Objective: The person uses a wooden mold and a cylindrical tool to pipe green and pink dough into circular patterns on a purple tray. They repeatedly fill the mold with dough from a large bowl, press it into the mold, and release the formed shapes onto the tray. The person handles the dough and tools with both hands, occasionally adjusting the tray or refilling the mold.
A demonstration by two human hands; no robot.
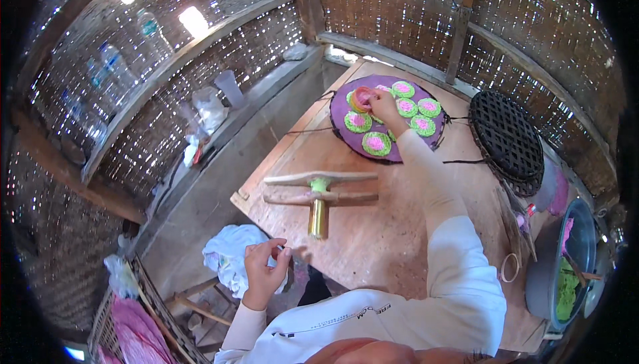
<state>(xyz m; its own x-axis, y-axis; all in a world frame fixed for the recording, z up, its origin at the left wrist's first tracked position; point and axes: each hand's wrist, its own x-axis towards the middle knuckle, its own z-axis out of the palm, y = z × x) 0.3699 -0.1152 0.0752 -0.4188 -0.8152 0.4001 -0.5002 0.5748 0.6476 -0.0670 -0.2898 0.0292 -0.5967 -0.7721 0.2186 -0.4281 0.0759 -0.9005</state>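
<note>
Dark lettering (365,313) printed across white shirt (416,317) front.

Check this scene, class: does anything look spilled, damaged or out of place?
Nothing looks clearly damaged or spilled. Only the white fabric cloth beside the left edge of the brown wooden table seems untidy: it lies bunched up, while the round green-and-pink discs lie flat.

Near, wide fisheye view from head height, down over the wooden table (379,247)
</note>
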